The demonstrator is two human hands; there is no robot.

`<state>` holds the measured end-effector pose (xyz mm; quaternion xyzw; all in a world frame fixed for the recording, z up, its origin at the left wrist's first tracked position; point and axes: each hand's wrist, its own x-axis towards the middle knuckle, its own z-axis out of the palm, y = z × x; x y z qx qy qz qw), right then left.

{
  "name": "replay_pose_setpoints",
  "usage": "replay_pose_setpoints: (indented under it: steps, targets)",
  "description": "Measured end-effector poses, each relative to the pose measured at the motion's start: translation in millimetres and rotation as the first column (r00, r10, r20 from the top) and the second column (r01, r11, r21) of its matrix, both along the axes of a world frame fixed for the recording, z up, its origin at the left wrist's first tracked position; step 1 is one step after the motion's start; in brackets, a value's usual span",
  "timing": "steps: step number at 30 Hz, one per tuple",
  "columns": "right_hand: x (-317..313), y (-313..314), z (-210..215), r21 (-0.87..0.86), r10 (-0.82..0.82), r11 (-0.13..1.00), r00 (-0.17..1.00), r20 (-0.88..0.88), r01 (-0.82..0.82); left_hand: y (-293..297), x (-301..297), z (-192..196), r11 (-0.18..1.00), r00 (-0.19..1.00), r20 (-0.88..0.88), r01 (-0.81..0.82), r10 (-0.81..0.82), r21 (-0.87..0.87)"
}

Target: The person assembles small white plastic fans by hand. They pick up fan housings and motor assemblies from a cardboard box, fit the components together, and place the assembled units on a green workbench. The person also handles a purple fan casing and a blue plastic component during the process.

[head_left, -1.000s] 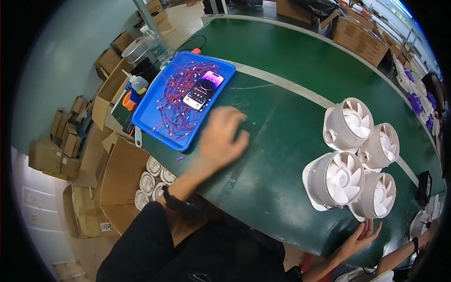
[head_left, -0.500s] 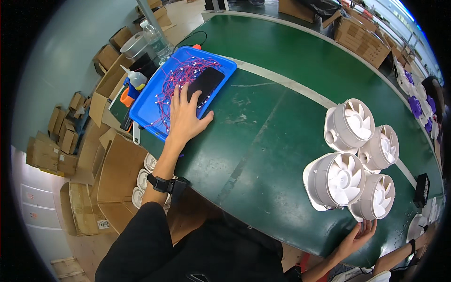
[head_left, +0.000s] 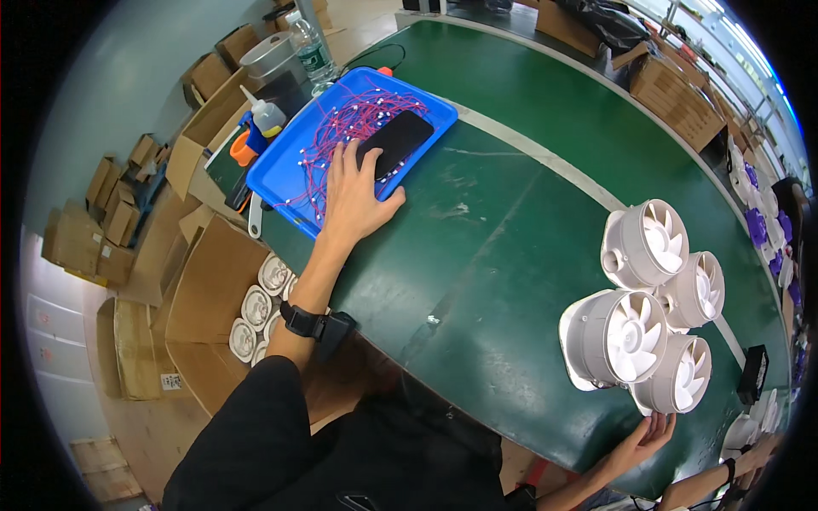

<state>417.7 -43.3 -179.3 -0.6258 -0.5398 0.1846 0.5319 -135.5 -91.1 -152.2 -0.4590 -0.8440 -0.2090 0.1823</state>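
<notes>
My left hand, palm down with fingers stretched, hovers over or rests on the near side of a blue tray; which of the two I cannot tell. Inside the tray lie tangled thin red-pink wires with small white connectors. A black smartphone lies on them, its near end by my fingertips. To the right, four-bladed detail aside, several white round duct fans stand grouped on the green table. My right hand has its fingers loosely extended at the base of the nearest fan, seemingly touching it.
The green table has a pale stripe. A cardboard box with white round parts stands below its left edge. A glue bottle and a water bottle stand past the tray. Another person's forearm is at lower right.
The view has shifted slightly, so the tray and fans appear displaced. My left hand stays at the tray beside the phone, and my right hand stays by the nearest fan.
</notes>
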Motion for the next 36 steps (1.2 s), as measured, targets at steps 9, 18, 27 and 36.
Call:
replay_pose_setpoints:
  steps: [9, 18, 27, 36]
  targets:
    - [0, -1, 2, -0.001, 0.049, 0.999, 0.999, 0.009, -0.049, 0, -3, -3, 0.999, 1.000, 0.004, 0.028, -0.028, -0.025]
    - [10, -1, -8, 0.047, 0.097, 0.994, 0.995, 0.019, -0.098, -9, 9, 9, 0.961, 0.986, -0.038, 0.167, -0.163, 0.221]
    - [19, -1, -8, 0.010, 0.022, 1.000, 1.000, 0.013, -0.022, -202, -24, -30, 0.783, 0.926, 0.371, -0.175, -0.076, 0.597]
    - [33, 6, -14, 0.209, 0.108, 0.962, 0.950, 0.294, -0.174, -467, -117, -294, 0.598, 0.255, 0.585, -0.609, 0.770, -0.521]
